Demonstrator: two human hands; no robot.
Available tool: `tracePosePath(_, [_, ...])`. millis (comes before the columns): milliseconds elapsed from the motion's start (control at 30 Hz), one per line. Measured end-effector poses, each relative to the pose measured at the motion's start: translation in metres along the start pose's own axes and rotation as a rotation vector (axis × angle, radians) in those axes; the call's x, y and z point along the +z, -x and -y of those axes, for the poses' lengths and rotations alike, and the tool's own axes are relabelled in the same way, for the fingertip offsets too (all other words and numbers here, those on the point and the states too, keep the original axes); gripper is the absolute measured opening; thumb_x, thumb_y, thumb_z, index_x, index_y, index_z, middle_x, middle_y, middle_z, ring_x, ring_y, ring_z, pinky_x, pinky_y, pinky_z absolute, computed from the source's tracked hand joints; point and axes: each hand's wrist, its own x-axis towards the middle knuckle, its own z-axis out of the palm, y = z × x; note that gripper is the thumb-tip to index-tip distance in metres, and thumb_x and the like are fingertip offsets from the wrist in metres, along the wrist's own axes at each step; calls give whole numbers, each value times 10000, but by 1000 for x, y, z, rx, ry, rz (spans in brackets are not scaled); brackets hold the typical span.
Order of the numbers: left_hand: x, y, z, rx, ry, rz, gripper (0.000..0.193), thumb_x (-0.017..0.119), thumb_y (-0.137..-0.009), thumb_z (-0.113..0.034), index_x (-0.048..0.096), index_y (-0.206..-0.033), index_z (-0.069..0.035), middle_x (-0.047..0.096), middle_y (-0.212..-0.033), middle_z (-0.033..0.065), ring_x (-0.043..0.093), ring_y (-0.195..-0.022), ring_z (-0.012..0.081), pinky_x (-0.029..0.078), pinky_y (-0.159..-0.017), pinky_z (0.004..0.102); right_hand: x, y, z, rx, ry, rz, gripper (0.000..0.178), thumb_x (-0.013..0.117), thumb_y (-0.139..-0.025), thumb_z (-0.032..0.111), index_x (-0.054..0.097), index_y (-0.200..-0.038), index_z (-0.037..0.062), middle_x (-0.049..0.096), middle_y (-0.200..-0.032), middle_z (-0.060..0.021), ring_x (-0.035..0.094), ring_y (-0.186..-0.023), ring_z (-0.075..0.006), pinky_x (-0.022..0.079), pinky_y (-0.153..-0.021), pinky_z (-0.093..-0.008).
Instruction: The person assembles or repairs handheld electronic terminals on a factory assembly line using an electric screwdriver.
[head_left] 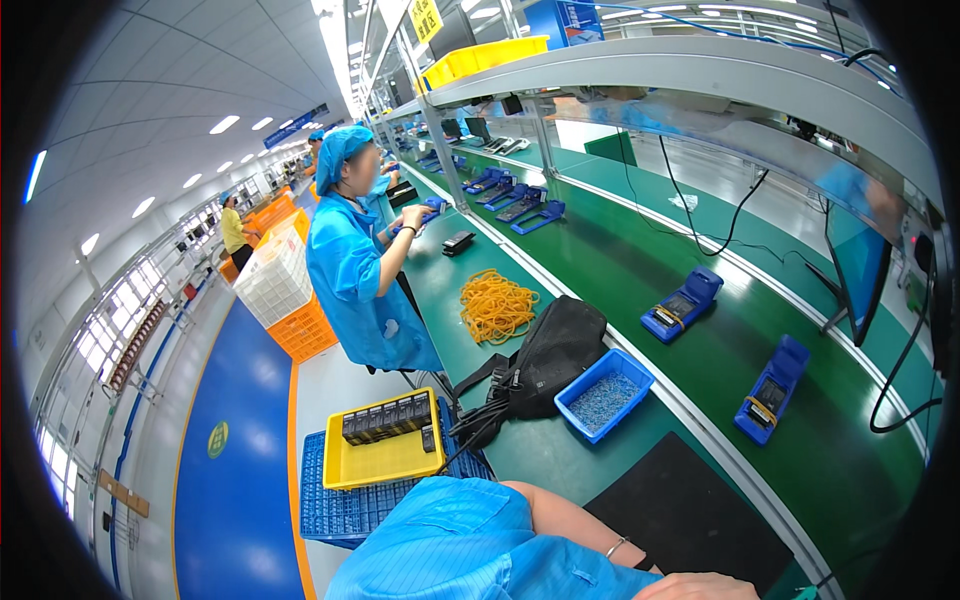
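Observation:
At the lower edge, my left hand (697, 588) shows only in part, its back toward me and its fingers cut off by the frame. A thin bracelet and a black band circle the wrist, below a blue sleeve. Nearest to it lies a black mat (690, 515) on the green bench. What the hand holds, if anything, is hidden. My right hand is out of the picture. Past the mat stands a blue bin (640, 384) of small metal-looking pieces, beside a black bag (555, 355) with straps.
Orange rubber bands (497, 306) lie heaped beyond the bag. On the green conveyor strip sit blue handheld devices (683, 304), some banded. A yellow tray (385, 470) of black blocks rests on a blue crate (313, 490). A co-worker (355, 260) in blue stands at the bench.

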Motion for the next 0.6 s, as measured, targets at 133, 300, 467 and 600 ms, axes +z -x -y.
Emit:
tracePosePath(133, [3,-4,19,65,43,-37,150,515,-779,-9,638,-722,-73,672,-754,37,648,-758,135,433,-678,286,-1,-13,12,67,2,21,786,425,-851,667,563,-948,-101,592,-950,-288,598,-731,-329,442,-626,-376])
tracePosePath(300, [7,-9,45,146,96,-86,152,518,-776,-8,639,-711,-73,675,-745,36,651,-753,134,434,-679,287,-4,-13,12,68,-16,29,775,440,-852,657,563,-948,-102,590,-936,-278,594,-723,-321,444,-623,-373])
tracePosePath(467, [11,-17,65,231,134,-122,154,521,-773,-7,640,-700,-74,677,-736,36,654,-748,133,435,-679,287,-1,-7,1,23,-102,-42,776,447,-848,659,566,-955,-100,592,-938,-276,594,-726,-316,443,-621,-366])
tracePosePath(600, [28,-16,108,284,230,-179,156,524,-770,-7,640,-691,-74,679,-729,35,656,-744,132,436,-679,287,16,-12,22,71,1,-23,782,446,-844,667,568,-958,-97,592,-938,-269,590,-731,-310,443,-628,-365])
